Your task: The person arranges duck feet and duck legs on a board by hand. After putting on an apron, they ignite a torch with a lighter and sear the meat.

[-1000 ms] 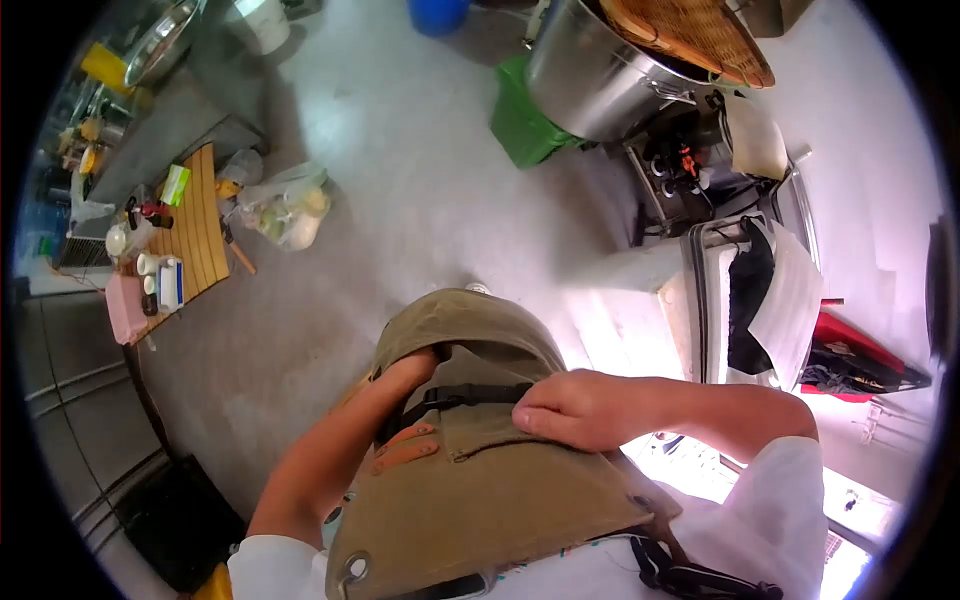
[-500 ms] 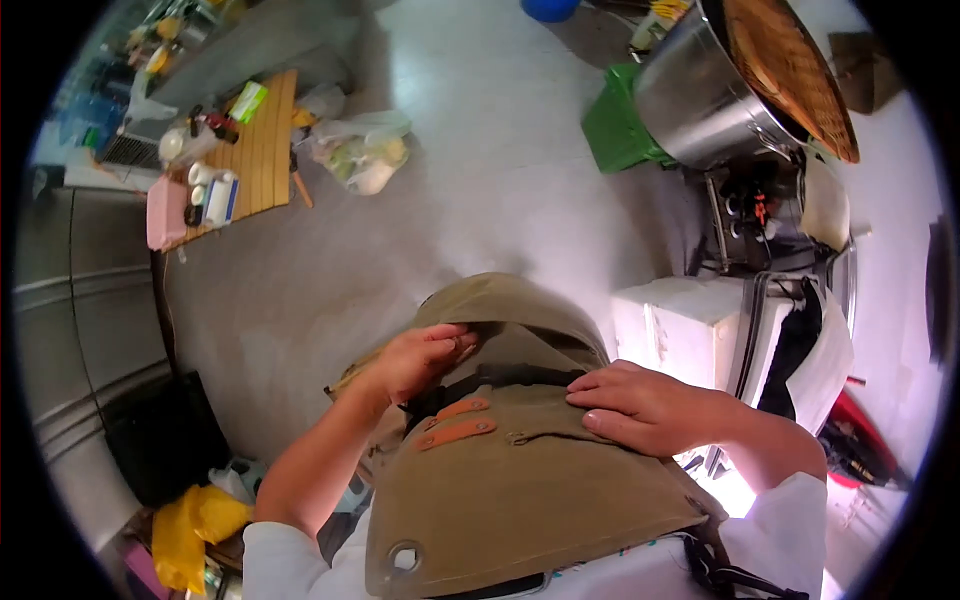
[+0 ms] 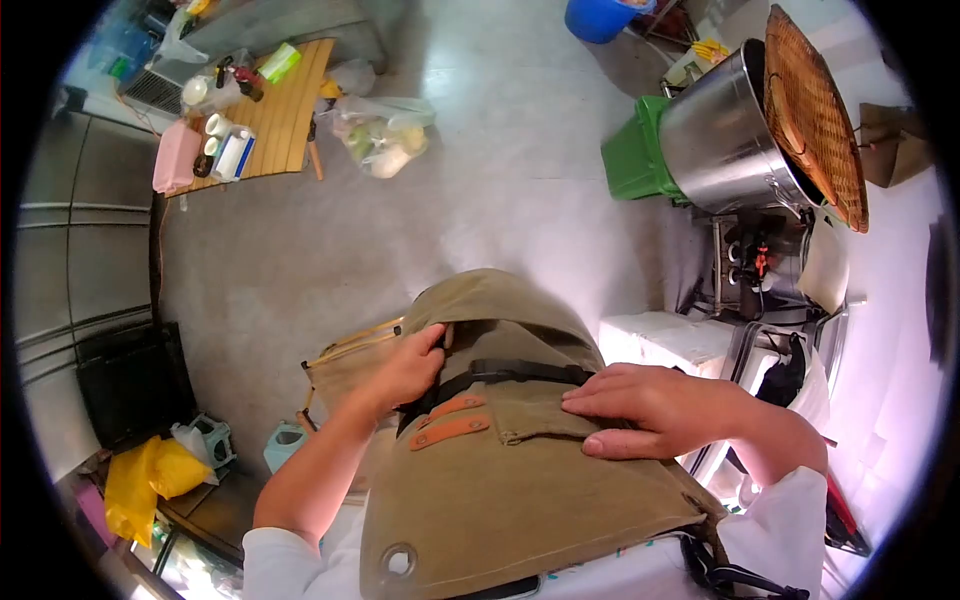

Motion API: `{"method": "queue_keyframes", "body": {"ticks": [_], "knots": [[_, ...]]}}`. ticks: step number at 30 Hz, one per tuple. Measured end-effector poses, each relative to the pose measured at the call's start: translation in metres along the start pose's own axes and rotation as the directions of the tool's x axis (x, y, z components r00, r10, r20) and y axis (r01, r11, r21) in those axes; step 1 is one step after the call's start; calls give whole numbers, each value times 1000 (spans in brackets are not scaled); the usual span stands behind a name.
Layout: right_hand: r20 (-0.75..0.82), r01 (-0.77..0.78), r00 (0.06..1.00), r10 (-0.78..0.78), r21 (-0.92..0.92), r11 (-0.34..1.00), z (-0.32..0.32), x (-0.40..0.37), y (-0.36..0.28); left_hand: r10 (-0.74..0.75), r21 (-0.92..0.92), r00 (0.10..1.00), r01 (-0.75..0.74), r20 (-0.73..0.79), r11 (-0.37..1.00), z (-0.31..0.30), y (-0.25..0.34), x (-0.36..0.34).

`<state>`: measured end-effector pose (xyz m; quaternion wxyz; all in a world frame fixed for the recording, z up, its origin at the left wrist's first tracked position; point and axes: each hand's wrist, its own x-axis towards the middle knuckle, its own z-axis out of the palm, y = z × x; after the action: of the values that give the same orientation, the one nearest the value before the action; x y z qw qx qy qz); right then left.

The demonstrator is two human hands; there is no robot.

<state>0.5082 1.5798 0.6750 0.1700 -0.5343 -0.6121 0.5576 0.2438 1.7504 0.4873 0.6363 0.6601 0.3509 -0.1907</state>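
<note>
An olive canvas apron (image 3: 480, 500) with orange leather tabs (image 3: 449, 433) and a metal eyelet covers my front. A black strap with a buckle (image 3: 500, 371) crosses it. My left hand (image 3: 412, 366) is closed at the left edge of the apron's raised lower part, thumb and index finger at the cloth; its other fingers are partly hidden. Flat on the right side of the apron, beside a small flap pocket (image 3: 540, 415), lies my right hand (image 3: 645, 410), its fingers stretched out and holding nothing.
A folding chair (image 3: 350, 350) stands close at my left. Ahead left are a slatted wooden table (image 3: 285, 125) and a plastic bag of produce (image 3: 385, 140). To the right stand a green bin (image 3: 635, 150), a large steel pot (image 3: 715, 135) with a woven tray (image 3: 815, 120), and a white box (image 3: 665, 340).
The view has shifted, so the room's things sit differently in it. My left hand has slid slightly left along the apron's edge; my right hand stays flat on the cloth.
</note>
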Motion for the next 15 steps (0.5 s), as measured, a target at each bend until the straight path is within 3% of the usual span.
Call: {"method": "queue_keyframes", "body": {"ticks": [4, 5, 6, 7, 8, 11, 14, 15], "knots": [[-63, 21, 997, -33, -180, 983, 0, -2, 6, 127, -6, 979, -130, -158, 992, 8, 4, -13], [-93, 35, 994, -60, -247, 968, 0, -5, 8, 76, -41, 988, -82, -135, 996, 9, 3, -13], [-197, 131, 955, -222, -388, 912, -5, -3, 5, 31, -75, 994, -39, -107, 996, 6, 1, -11], [-226, 101, 946, -231, -472, 876, -10, -4, 5, -11, -104, 997, 3, -72, 995, 7, 2, -8], [-257, 63, 936, -241, -551, 832, -16, -6, 4, -45, -178, 999, 49, 31, 983, 2, 31, -14], [-287, -6, 926, -244, -657, 754, -30, -4, -1, 55, -368, 998, -36, 41, 929, 1, 124, -36], [-294, -4, 930, -223, -612, 791, -35, 1, 1, 287, -169, 934, -254, 213, 952, 1, 195, -46], [-343, 20, 896, -281, -601, 799, -35, 0, 4, 315, -103, 906, -297, 284, 949, 4, 203, -41]]}}
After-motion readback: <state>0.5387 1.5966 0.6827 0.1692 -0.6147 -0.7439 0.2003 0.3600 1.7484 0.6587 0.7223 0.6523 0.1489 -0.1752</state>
